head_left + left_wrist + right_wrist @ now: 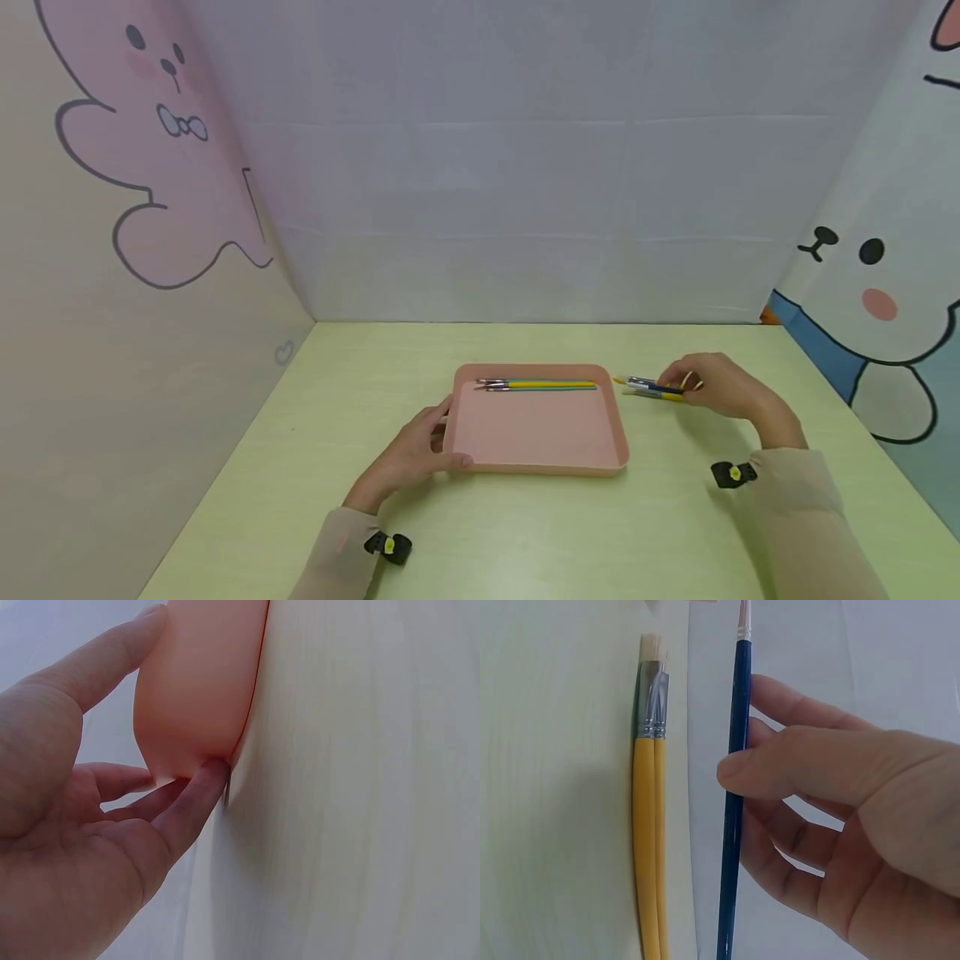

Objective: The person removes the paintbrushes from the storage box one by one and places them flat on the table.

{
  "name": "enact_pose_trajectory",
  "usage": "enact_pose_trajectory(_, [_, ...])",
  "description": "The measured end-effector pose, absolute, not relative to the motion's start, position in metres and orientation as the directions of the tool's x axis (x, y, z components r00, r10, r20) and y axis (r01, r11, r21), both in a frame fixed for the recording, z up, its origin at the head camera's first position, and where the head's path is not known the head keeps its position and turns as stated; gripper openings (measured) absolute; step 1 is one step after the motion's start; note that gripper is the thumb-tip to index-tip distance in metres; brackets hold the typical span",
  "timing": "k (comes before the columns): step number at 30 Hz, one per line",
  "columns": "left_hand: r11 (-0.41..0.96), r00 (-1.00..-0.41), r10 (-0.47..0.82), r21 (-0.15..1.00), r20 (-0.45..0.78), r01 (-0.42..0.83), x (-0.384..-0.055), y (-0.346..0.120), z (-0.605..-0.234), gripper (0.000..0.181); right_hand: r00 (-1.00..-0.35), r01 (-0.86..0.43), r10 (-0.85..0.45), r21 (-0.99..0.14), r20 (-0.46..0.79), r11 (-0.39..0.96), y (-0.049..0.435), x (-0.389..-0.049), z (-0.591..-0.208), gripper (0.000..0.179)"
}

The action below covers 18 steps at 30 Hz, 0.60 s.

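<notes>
A shallow pink tray (pixel 536 429) lies on the table, holding several thin paintbrushes (pixel 551 386) with yellow and green-blue handles along its far side. My left hand (pixel 411 448) grips the tray's left side near the front corner. In the left wrist view the thumb is on the tray wall (pixel 199 690) and fingertips touch its lower edge. To the right of the tray, my right hand (pixel 723 390) pinches a dark blue paintbrush (pixel 736 712) by its handle between thumb and fingers. Flat-bristled yellow paintbrushes (pixel 649 825) lie side by side on the table beneath it.
The pale table (pixel 525 542) reaches back to a plain light curtain (pixel 480 192). Side walls with cartoon animals stand at left and right. A dark strap device (pixel 388 547) sits on the left sleeve, another (pixel 733 474) on the right.
</notes>
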<state>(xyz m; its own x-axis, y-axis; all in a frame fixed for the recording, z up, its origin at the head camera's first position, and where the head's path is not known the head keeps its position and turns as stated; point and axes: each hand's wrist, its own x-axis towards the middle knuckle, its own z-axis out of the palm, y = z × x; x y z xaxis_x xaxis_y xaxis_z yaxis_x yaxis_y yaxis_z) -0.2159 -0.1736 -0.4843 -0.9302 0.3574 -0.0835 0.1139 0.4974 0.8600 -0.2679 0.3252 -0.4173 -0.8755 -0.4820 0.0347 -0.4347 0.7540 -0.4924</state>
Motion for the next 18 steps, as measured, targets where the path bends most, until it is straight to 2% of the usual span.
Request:
enact_pose_trajectory(8, [0.482,-0.931,0.353,0.871,-0.088,0.100,-0.215,-0.174,-0.484,0.111,-0.888,-0.402,-0.460,-0.499,0.007,0.767,0.332,-0.272,-0.431,0.033])
enact_pose_trajectory(18, [0.495,-0.932,0.352,0.863,-0.087,0.106,-0.215,-0.173,-0.483,0.110,-0.890,-0.409,-0.457,-0.444,-0.001,0.797,0.338,-0.276,-0.441,0.038])
